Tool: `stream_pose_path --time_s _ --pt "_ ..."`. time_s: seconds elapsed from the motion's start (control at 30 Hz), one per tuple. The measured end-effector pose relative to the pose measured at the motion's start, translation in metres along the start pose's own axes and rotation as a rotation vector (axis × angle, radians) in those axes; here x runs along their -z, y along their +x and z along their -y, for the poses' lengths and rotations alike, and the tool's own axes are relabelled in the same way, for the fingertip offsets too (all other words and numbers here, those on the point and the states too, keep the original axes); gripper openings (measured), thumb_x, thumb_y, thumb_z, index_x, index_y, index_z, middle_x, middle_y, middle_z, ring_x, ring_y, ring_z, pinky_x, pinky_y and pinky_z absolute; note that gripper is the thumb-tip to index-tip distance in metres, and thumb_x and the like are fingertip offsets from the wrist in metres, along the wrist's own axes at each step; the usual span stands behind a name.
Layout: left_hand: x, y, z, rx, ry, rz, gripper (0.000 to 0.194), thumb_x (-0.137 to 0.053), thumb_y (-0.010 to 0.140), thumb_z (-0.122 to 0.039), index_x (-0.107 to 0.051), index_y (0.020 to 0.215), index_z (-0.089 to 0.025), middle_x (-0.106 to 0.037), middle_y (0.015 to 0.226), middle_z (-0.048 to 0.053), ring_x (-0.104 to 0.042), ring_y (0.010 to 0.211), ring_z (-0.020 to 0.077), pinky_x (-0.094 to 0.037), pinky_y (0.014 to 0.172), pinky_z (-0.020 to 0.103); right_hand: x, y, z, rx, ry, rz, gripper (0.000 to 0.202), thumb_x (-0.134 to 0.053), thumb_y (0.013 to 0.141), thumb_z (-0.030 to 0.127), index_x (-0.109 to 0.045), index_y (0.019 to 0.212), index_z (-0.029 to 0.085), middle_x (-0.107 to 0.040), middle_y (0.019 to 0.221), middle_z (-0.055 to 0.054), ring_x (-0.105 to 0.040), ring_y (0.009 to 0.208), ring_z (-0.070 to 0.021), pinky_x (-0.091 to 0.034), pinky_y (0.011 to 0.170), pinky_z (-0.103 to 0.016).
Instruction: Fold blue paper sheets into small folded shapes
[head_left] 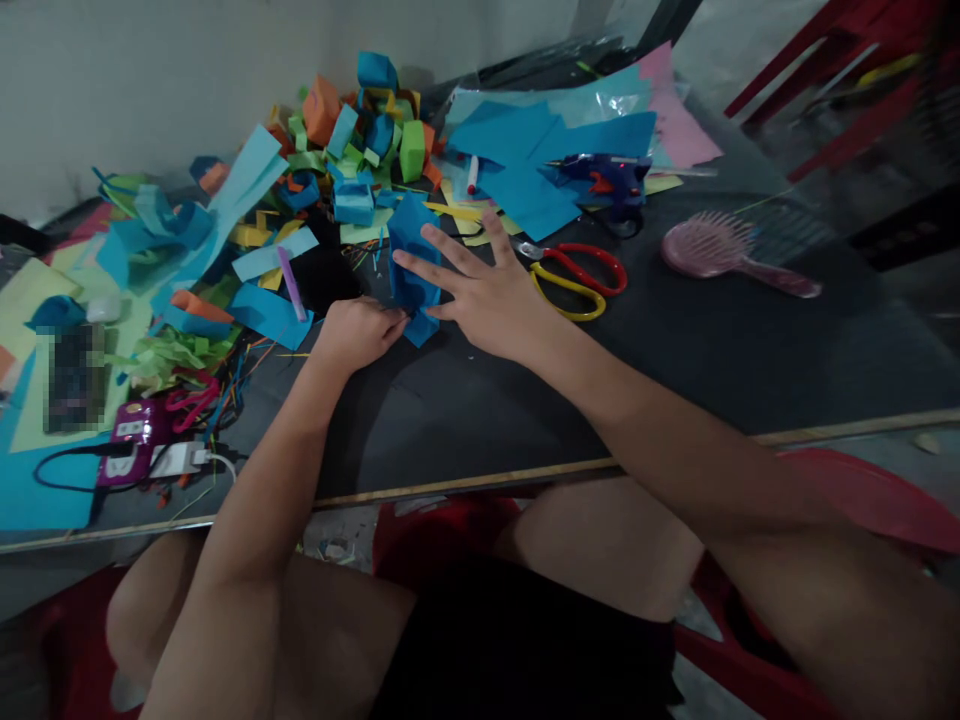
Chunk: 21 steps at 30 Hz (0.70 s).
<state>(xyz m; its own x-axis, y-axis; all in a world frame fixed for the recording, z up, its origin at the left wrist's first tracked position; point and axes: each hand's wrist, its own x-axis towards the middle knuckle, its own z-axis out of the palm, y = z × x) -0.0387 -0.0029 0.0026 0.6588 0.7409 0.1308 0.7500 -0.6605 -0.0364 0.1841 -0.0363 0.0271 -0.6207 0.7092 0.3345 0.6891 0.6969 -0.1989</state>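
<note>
A folded blue paper piece stands on the dark table, between my two hands. At its lower left corner my left hand is closed, with thumb and fingers pinched on the paper's edge. My right hand has its fingers spread; the fingertips lie against or just in front of the paper's right side, and nothing is gripped in it. Right of that hand lie scissors with one red and one yellow handle. A purple stick rests on blue paper to the left.
Folded colored paper pieces are heaped at the back. Blue sheets and a blue glue gun lie back right. A pink hairbrush is at right. A purple power strip with cables sits front left, near paper scraps.
</note>
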Motion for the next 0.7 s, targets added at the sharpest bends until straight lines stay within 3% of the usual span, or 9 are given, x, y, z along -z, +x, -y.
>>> stream_pose_path --time_s 0.13,0.37,0.57,0.7 --pt "0.005 0.001 -0.005 0.005 0.035 0.054 0.044 -0.039 0.1 -0.034 -0.08 0.103 -0.018 -0.078 0.091 0.013 -0.071 0.084 0.0262 -0.046 0.062 0.034 -0.004 0.0 0.001 0.004 -0.02 0.003 0.044 -0.05 0.093 0.01 -0.071 0.124 0.034 -0.04 0.163 0.004 -0.019 0.157 -0.0369 -0.016 0.121 -0.077" --pt "0.013 0.0 -0.012 -0.044 0.074 0.098 0.047 -0.035 0.101 -0.037 -0.075 0.119 -0.018 -0.077 0.09 0.013 -0.07 0.081 0.0259 -0.043 0.061 0.034 -0.01 0.0 -0.002 -0.009 -0.053 0.004 0.048 -0.058 0.089 0.014 -0.066 0.131 0.035 -0.042 0.161 0.005 -0.017 0.157 -0.0388 -0.015 0.119 -0.08" --pt "0.013 0.002 -0.017 -0.034 0.063 0.101 0.053 -0.031 0.103 -0.038 -0.08 0.102 -0.017 -0.075 0.079 0.014 -0.068 0.073 0.0244 -0.042 0.059 0.034 -0.011 0.0 -0.004 0.008 -0.061 -0.01 0.043 -0.058 0.088 0.009 -0.071 0.123 0.031 -0.04 0.163 0.002 -0.017 0.157 -0.0387 -0.01 0.121 -0.078" --pt "0.01 0.002 -0.014 -0.001 0.047 0.093 0.047 -0.037 0.1 -0.038 -0.078 0.112 -0.02 -0.076 0.081 0.013 -0.069 0.072 0.0246 -0.042 0.059 0.033 -0.012 0.001 -0.008 0.012 -0.057 0.021 0.044 -0.055 0.091 0.009 -0.07 0.124 0.032 -0.033 0.166 0.005 -0.015 0.158 -0.0376 -0.008 0.122 -0.076"
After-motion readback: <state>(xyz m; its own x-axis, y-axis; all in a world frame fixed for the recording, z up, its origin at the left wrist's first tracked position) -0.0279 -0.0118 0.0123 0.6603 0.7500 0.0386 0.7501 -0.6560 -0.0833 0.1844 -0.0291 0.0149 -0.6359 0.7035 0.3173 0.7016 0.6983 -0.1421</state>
